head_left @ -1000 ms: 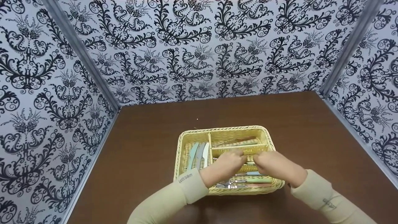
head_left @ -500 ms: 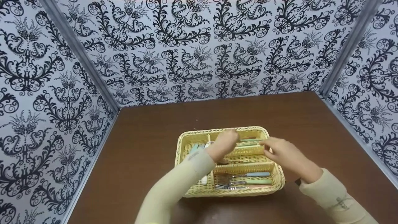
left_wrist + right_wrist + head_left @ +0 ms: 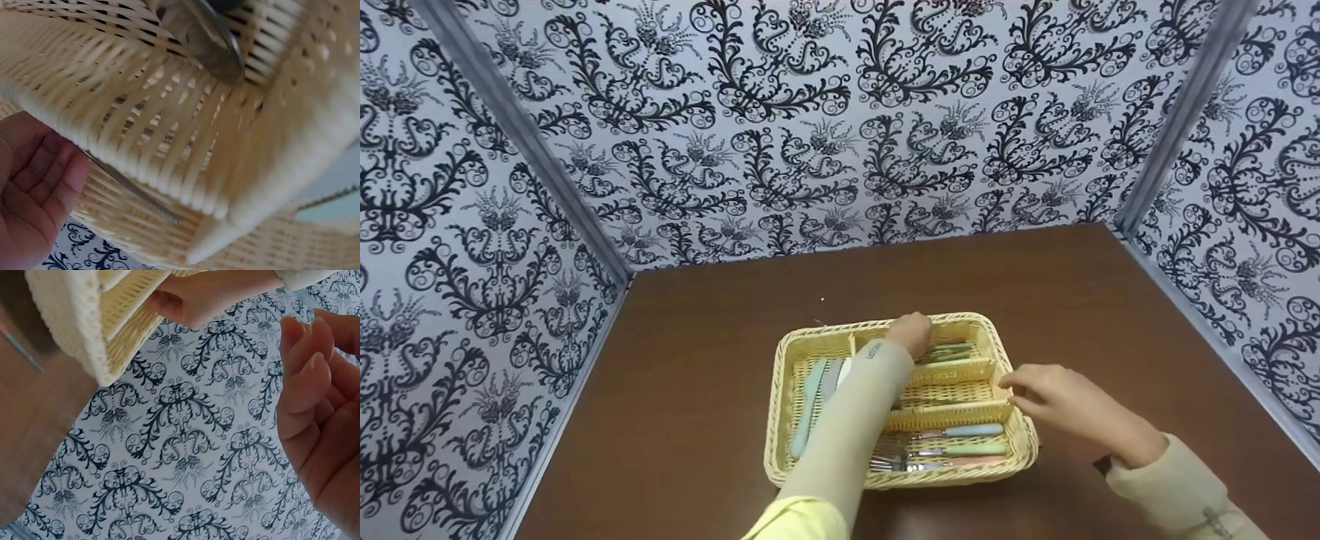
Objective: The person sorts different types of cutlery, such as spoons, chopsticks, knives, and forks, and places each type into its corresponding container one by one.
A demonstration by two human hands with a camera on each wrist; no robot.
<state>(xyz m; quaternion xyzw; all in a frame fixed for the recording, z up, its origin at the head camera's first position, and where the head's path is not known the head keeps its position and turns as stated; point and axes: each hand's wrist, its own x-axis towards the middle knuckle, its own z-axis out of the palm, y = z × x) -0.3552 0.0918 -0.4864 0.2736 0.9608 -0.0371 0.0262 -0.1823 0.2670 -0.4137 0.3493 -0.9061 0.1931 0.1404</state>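
A cream woven cutlery basket (image 3: 774, 420) with several compartments stands on the brown table. My left hand (image 3: 911, 332) reaches into its back compartment. In the left wrist view its curled fingers pinch the end of a thin metal utensil (image 3: 132, 188), partly hidden behind the divider; its kind does not show. A metal spoon (image 3: 205, 48) lies in the neighbouring compartment. My right hand (image 3: 1057, 397) hovers at the basket's right rim with loosely bent fingers and holds nothing.
Table knives (image 3: 808, 412) lie in the left compartment. Forks with a blue handle (image 3: 973, 430), a green handle (image 3: 975, 450) and a pink handle lie in the front one. Green-handled pieces (image 3: 949, 352) lie at the back. Patterned walls (image 3: 840, 150) surround the table (image 3: 690, 360).
Both hands left the middle compartment. My left hand moved back and down into the back compartment; my right hand drew away to the right rim, its fingers loosened. The view shifted slightly.
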